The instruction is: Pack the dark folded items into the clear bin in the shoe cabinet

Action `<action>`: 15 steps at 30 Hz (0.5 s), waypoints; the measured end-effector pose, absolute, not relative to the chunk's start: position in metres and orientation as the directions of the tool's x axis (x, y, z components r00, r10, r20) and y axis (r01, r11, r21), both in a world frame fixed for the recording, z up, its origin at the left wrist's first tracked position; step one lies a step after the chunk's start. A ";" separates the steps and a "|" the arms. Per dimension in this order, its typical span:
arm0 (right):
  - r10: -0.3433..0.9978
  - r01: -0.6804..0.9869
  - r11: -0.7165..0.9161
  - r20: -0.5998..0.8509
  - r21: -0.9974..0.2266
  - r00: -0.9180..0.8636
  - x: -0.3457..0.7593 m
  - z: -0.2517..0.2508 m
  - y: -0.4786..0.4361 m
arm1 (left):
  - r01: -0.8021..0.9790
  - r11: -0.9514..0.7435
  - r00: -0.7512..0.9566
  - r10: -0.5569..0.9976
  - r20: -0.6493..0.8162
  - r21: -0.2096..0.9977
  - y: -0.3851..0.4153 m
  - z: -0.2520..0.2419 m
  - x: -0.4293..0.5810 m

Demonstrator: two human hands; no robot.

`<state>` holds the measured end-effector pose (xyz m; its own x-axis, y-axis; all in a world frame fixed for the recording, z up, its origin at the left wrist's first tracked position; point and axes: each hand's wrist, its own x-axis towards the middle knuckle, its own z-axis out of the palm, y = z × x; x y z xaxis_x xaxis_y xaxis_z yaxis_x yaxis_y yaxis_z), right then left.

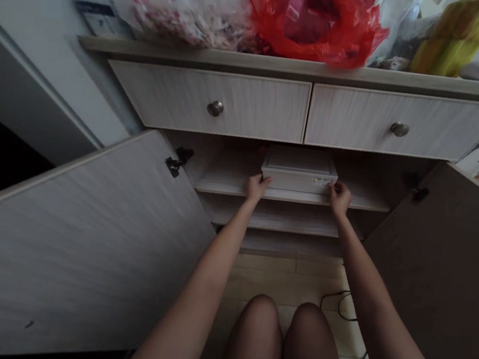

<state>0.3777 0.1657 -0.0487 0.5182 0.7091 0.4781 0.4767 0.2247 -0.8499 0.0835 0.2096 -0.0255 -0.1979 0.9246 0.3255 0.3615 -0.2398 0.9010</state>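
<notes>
A white rectangular box (295,180) with a small label on its front right rests on the upper shelf (226,179) of an open cabinet. My left hand (256,187) grips its front left corner, and my right hand (340,198) grips its front right corner. The fingers of both hands are closed at the box's edges, partly hidden from me. Both arms reach forward over my knees.
Cabinet doors stand swung out at left (83,229) and right (443,271). Above are two shut drawers with round knobs (216,108). A red plastic bag (313,24) and other bags crowd the top. A dark cable (343,311) lies on the floor.
</notes>
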 end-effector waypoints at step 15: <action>0.712 0.584 0.148 0.496 -0.798 0.497 0.384 -0.043 0.220 | 0.406 -0.220 -0.201 0.925 0.322 0.887 0.271 -0.034 0.084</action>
<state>0.3838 0.2202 -0.0427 0.4974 0.7120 0.4956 0.5837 0.1479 -0.7984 0.0838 0.2710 -0.0344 -0.2008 0.9253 0.3216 0.4061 -0.2201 0.8869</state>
